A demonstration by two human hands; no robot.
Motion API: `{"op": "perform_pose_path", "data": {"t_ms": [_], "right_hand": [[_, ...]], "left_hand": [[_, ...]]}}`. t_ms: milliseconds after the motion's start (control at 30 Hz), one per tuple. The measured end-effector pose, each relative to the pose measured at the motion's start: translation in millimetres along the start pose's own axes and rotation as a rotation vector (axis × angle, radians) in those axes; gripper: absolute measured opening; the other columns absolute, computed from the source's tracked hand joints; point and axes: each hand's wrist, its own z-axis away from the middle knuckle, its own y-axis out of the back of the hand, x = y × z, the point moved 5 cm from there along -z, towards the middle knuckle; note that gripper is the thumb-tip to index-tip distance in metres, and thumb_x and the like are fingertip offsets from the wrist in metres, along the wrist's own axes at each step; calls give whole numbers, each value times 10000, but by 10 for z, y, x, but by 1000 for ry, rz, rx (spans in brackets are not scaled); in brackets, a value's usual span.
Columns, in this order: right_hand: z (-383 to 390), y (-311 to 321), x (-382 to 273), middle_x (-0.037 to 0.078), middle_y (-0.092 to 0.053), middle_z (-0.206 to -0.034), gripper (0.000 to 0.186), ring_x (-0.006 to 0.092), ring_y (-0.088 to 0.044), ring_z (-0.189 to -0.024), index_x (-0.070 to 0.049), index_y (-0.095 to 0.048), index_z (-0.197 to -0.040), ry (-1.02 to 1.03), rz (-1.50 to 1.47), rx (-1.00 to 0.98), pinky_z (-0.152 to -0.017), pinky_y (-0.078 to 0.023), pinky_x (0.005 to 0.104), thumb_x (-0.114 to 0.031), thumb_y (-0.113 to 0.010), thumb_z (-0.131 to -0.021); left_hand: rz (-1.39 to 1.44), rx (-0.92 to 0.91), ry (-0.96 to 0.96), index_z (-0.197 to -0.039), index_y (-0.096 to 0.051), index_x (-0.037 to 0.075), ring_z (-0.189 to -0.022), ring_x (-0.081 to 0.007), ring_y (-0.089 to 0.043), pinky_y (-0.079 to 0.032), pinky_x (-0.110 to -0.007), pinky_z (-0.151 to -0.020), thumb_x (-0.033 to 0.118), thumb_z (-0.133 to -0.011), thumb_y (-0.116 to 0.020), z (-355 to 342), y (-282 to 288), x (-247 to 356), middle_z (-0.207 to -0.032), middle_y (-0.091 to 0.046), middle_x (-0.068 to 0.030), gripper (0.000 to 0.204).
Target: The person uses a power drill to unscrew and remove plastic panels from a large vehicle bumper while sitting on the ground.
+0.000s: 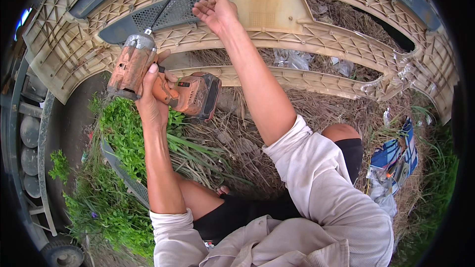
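My left hand [152, 81] is wrapped round the grip of a worn orange cordless impact driver [132, 66]. Its battery pack [207, 94] points to the right. From the grey nose a long thin dark bit [165, 9] reaches up and away, across a dark grey mesh grille insert [173, 12]. This insert sits in a large beige vehicle bumper [262, 2], whose ribbed side faces me. My right hand [216, 14] is open, palm turned up with fingers loosely curled and apart, over the right end of the insert; nothing shows in it.
Dry straw [237, 141] covers the ground between me and the bumper. Green plants [121, 138] grow at left, over another mesh piece [123, 173]. A blue printed bag [391, 151] with small tools on it lies at right. A truck frame [29, 133] stands far left.
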Motion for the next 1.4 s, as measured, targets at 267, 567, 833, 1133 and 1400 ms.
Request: {"op": "perform_pose_path", "data": {"t_ms": [267,567,833,1133,1400], "right_hand": [[-38,-321,95,3,-396,-704,305,78,-295,-488,9,-594,-1069,-147,162,-273,-394,-224,231,-274,-483,-1048],[-130,-210,-52,52,-605,-943,263,52,-308,-494,-36,-632,-1151,-43,371,-292,-390,-244,218,-236,-496,-1049],[-119,-244,-57,33,-662,-984,270,50,-319,-531,-38,-652,-1140,-55,425,-298,-446,-273,223,-222,-479,-1046],[-200,-238,-48,43,-666,-872,239,81,-353,-512,-37,-664,-1017,-61,352,-280,-435,-283,259,-208,-498,-1026],[-198,-270,-60,53,-689,-987,220,60,-348,-538,-51,-599,-1106,-41,451,-271,-489,-322,237,-203,-450,-1047]], "left_hand": [[-131,-17,-20,-1203,-603,-1,-621,-140,-611,-479,-253,-512,141,-881,-733,-223,-383,-259,-1022,-707,-118,375],[-156,-27,-23,-1222,-593,-16,-660,-140,-617,-489,-263,-541,134,-898,-724,-278,-434,-429,-1056,-703,-109,380],[-163,-39,-42,-1254,-609,-11,-702,-124,-648,-485,-244,-578,90,-943,-656,-216,-452,-444,-1122,-717,-118,330],[-193,-59,-29,-1265,-605,-12,-727,-132,-661,-483,-245,-585,86,-936,-670,-237,-464,-422,-1120,-721,-104,350],[-184,-50,-9,-1273,-580,-2,-720,-141,-630,-489,-263,-578,132,-926,-694,-250,-439,-432,-1123,-706,-118,389]]}}
